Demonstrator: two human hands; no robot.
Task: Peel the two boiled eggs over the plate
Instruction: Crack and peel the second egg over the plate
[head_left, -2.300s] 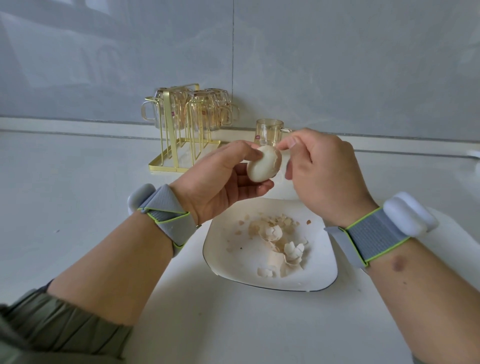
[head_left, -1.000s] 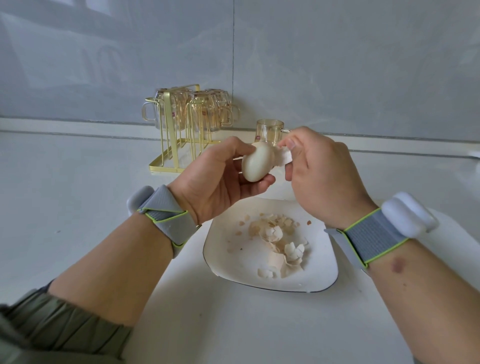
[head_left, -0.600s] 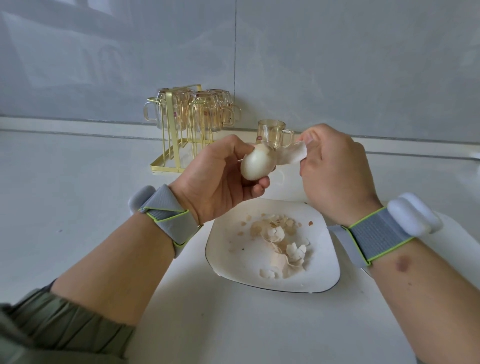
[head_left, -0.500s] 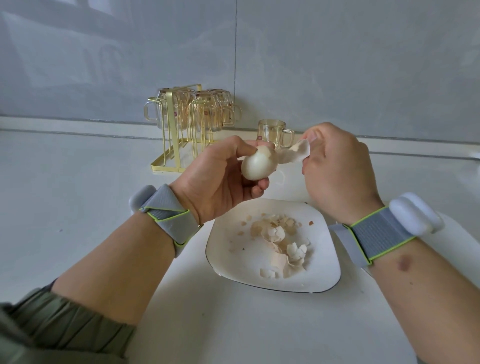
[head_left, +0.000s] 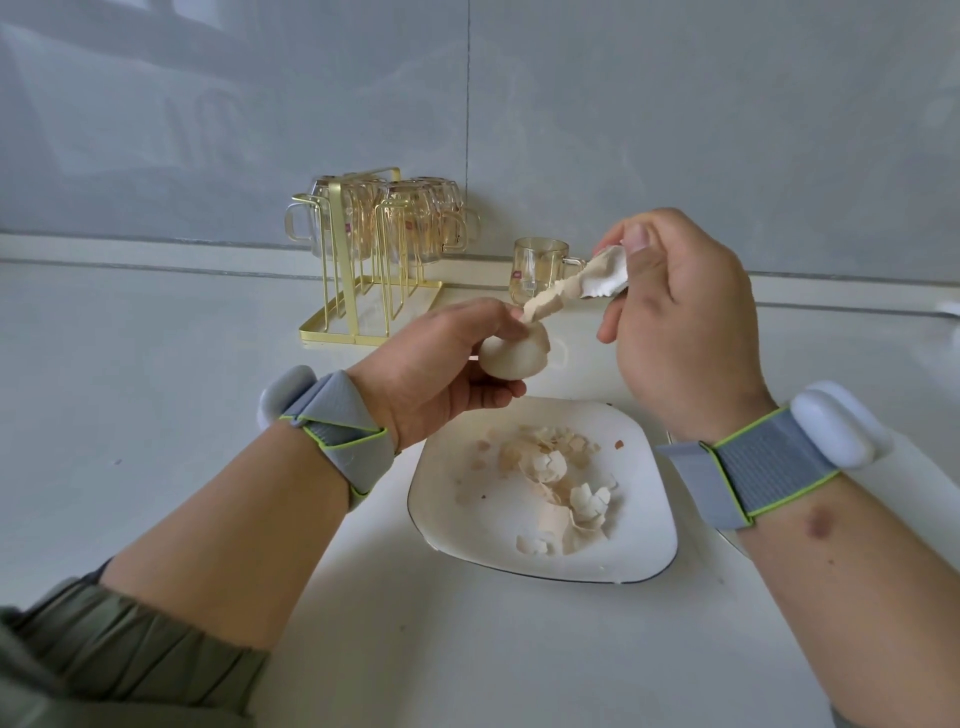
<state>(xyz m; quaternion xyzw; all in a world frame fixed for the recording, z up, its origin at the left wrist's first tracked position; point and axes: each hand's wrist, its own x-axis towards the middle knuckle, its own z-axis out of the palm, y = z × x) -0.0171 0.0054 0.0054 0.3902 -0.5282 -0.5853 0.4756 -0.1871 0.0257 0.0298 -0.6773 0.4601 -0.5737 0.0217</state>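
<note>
Egg (head_left: 511, 358) half bare, gripped in left hand (head_left: 441, 374).
Right hand (head_left: 675, 322) pinches shell strip (head_left: 571, 286) at 1 o'clock, above plate (head_left: 447, 499).

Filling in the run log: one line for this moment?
left hand: holds boiled egg | right hand: pinches shell strip, still attached | white square plate: shell pieces

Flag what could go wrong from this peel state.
1. The shell strip pinched by the right hand looks still joined to the egg and cracked along its length; it could snap and scatter bits.
2. Egg and strip seem to sit beyond the plate edge, so fragments may land on the counter.
3. The left hand holds the smooth egg with few fingers; a harder pull might slip it loose.
</note>
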